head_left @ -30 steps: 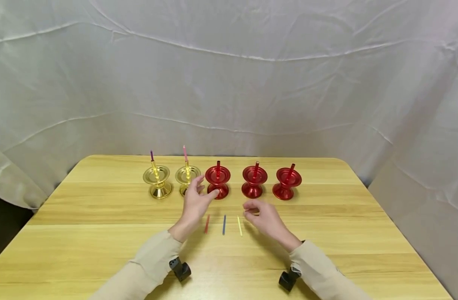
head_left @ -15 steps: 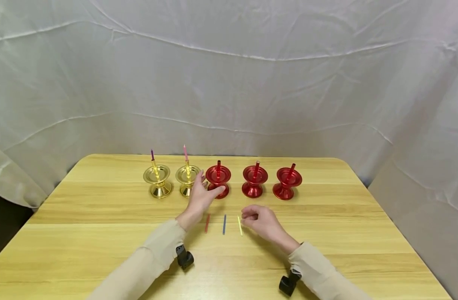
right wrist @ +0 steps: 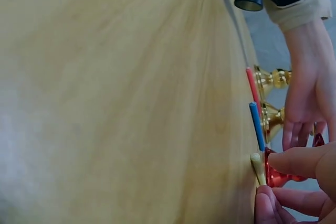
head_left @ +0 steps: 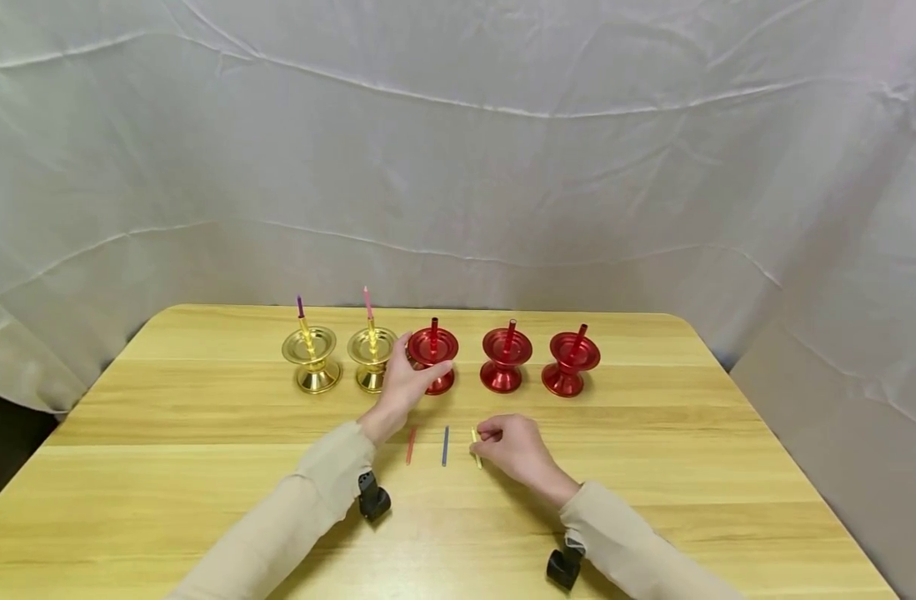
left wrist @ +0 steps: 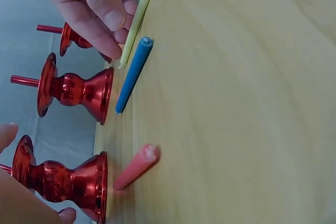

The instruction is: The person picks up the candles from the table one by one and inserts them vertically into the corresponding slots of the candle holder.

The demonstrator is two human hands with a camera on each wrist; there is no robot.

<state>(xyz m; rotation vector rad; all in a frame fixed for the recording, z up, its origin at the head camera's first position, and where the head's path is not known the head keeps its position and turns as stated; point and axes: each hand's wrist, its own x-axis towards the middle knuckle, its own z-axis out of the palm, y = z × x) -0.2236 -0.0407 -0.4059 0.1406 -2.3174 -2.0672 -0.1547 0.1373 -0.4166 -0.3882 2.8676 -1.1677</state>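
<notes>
In the head view, my left hand [head_left: 403, 385] spreads its thumb and fingers about the leftmost red candle holder [head_left: 442, 384]. The left wrist view has that holder [left wrist: 55, 179] upright, with a gap between it and one finger. My right hand [head_left: 516, 446] bends down over a thin yellow candle [left wrist: 135, 29] lying on the table. Its fingertips are right at the candle, with thumb and fingers apart in the right wrist view. To the left lie a blue candle [head_left: 446, 447] and a red candle [head_left: 410, 447].
Two more red candle holders [head_left: 507, 348] [head_left: 574, 353] stand to the right in the row. On the left, two gold candle holders [head_left: 317, 377] [head_left: 366, 381] bear a purple candle [head_left: 300, 307] and a pink candle [head_left: 367, 302]. White cloth [head_left: 458, 167] hangs behind the table.
My left hand has moved forward and slightly right, to the leftmost red candle holder. My right hand has lowered and shifted left onto the yellow candle, which stays on the table.
</notes>
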